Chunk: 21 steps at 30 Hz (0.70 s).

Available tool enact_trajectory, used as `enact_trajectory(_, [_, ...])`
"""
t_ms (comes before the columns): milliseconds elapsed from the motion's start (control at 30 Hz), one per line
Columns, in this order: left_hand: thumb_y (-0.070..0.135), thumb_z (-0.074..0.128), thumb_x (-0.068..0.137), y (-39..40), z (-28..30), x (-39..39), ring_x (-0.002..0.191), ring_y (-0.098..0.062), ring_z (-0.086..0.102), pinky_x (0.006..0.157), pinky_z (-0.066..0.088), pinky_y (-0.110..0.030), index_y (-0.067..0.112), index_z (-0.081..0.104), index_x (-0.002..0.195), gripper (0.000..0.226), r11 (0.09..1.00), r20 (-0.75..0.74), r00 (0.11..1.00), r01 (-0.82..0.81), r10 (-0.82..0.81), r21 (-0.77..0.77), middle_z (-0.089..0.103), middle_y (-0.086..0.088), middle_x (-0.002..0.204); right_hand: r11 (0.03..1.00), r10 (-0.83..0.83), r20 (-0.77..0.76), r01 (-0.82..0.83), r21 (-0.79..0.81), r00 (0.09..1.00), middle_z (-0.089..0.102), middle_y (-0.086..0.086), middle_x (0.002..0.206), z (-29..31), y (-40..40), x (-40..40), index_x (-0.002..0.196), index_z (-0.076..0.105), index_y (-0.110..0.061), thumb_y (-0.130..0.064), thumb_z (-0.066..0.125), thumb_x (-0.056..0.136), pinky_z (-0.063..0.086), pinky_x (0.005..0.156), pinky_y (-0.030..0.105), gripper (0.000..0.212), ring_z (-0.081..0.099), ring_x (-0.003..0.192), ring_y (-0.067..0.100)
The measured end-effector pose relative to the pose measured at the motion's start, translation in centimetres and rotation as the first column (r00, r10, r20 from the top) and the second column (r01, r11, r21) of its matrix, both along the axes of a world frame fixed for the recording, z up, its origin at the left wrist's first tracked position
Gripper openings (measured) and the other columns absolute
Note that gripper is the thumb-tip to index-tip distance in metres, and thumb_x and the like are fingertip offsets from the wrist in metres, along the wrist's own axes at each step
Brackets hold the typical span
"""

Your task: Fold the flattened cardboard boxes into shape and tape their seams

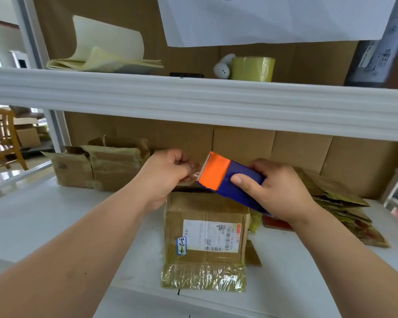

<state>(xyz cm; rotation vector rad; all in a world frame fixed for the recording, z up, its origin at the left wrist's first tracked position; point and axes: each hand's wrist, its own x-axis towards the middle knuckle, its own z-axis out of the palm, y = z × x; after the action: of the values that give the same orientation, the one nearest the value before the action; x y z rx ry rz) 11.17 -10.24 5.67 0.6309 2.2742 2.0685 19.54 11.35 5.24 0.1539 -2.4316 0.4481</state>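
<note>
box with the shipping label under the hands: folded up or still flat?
Folded up. The labelled box stands as a block on the shelf, side face and taped flap visible. Whether its top is shut: cannot tell.

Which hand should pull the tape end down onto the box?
Left. The left hand already pinches the tape end at the dispenser teeth, above the box; the right hand grips the dispenser.

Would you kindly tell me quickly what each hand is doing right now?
Left hand: pinching the loose tape end at the dispenser's teeth.
Right hand: gripping the blue-and-orange tape dispenser.
</note>
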Motion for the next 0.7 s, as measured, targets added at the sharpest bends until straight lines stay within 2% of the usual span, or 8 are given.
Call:
enact_trajectory(67, [-0.006, 0.061, 0.09, -0.4, -0.1, -0.9, 0.058, -0.004, 0.06, 0.056, 0.048, -0.014, 0.009, 0.065, 0.077, 0.021, 1.0, 0.011, 1.0, 0.009, -0.009, 0.0, 0.066, 0.003, 0.067, 1.0, -0.018, 0.041, 0.018, 0.003, 0.999, 0.061, -0.005, 0.069, 0.4, -0.2, -0.3, 0.085, 0.064, -0.019, -0.082, 0.036, 0.074, 0.044, 0.056, 0.032, 0.07, 0.058, 0.063, 0.011])
enact_trajectory(167, [-0.006, 0.061, 0.091, -0.9, -0.3, -1.9, 0.055, -0.004, 0.059, 0.056, 0.049, -0.015, 0.007, 0.065, 0.079, 0.018, 1.0, 0.034, 0.999, 0.015, -0.015, 0.005, 0.065, -0.002, 0.067, 1.0, -0.023, 0.1, 0.024, -0.012, 0.995, 0.062, -0.005, 0.07, 1.1, -0.6, -0.8, 0.083, 0.062, -0.022, -0.087, 0.04, 0.074, 0.047, 0.059, 0.035, 0.069, 0.059, 0.064, 0.012])
enact_trajectory(233, [-0.004, 0.061, 0.091, -1.6, -0.3, -2.7, 0.059, -0.009, 0.059, 0.064, 0.055, -0.023, 0.008, 0.064, 0.079, 0.017, 0.999, 0.045, 0.999, 0.012, -0.014, 0.033, 0.065, -0.002, 0.065, 0.998, -0.038, 0.126, 0.043, -0.038, 0.991, 0.06, -0.005, 0.065, 1.5, -0.7, -1.0, 0.078, 0.06, -0.024, -0.086, 0.047, 0.073, 0.043, 0.056, 0.032, 0.064, 0.057, 0.058, 0.007])
enact_trajectory(300, [0.001, 0.062, 0.093, -2.8, -0.1, -3.6, 0.062, -0.011, 0.059, 0.076, 0.058, -0.033, 0.008, 0.064, 0.08, 0.014, 0.996, 0.075, 0.997, 0.001, -0.007, 0.085, 0.063, 0.0, 0.062, 0.994, -0.054, 0.16, 0.068, -0.081, 0.986, 0.061, -0.004, 0.062, 1.8, -0.1, -1.0, 0.077, 0.061, -0.024, -0.076, 0.055, 0.075, 0.041, 0.053, 0.03, 0.052, 0.058, 0.053, 0.006])
enact_trajectory(400, [0.004, 0.063, 0.093, -4.8, 0.1, -4.7, 0.062, -0.01, 0.058, 0.074, 0.06, -0.034, 0.007, 0.065, 0.083, 0.01, 0.987, 0.154, 0.987, -0.067, 0.045, 0.144, 0.062, 0.0, 0.062, 0.99, -0.071, 0.198, 0.094, -0.109, 0.978, 0.063, -0.001, 0.063, 2.3, 2.2, -0.9, 0.076, 0.064, -0.023, -0.075, 0.057, 0.074, 0.042, 0.054, 0.03, 0.052, 0.059, 0.053, 0.007])
enact_trajectory(500, [0.006, 0.065, 0.092, -5.2, -0.2, -5.2, 0.06, -0.011, 0.056, 0.069, 0.061, -0.034, 0.006, 0.066, 0.087, 0.006, 0.98, 0.248, 0.965, -0.127, 0.087, 0.152, 0.062, -0.003, 0.066, 0.992, -0.087, 0.194, 0.104, -0.076, 0.977, 0.063, 0.0, 0.065, 2.8, 4.3, -1.6, 0.071, 0.065, -0.021, -0.084, 0.053, 0.074, 0.036, 0.054, 0.024, 0.065, 0.057, 0.059, 0.009])
enact_trajectory(600, [0.006, 0.065, 0.092, -4.8, -0.8, -5.7, 0.057, -0.01, 0.054, 0.07, 0.059, -0.037, 0.006, 0.066, 0.089, 0.003, 0.973, 0.361, 0.925, -0.181, 0.119, 0.141, 0.061, -0.005, 0.068, 0.99, -0.073, 0.307, 0.106, -0.092, 0.949, 0.066, 0.002, 0.07, 3.3, 4.8, -2.9, 0.075, 0.068, -0.02, -0.079, 0.044, 0.068, 0.043, 0.061, 0.03, 0.064, 0.062, 0.067, 0.015])
enact_trajectory(700, [0.004, 0.064, 0.092, -4.7, -1.8, -6.0, 0.057, -0.011, 0.053, 0.07, 0.058, -0.037, 0.006, 0.065, 0.091, 0.002, 0.97, 0.442, 0.883, -0.222, 0.155, 0.103, 0.061, -0.006, 0.07, 0.996, -0.062, 0.426, 0.086, -0.037, 0.903, 0.066, 0.0, 0.071, 3.4, 4.8, -4.4, 0.075, 0.066, -0.021, -0.08, 0.039, 0.066, 0.041, 0.059, 0.028, 0.066, 0.062, 0.066, 0.014])
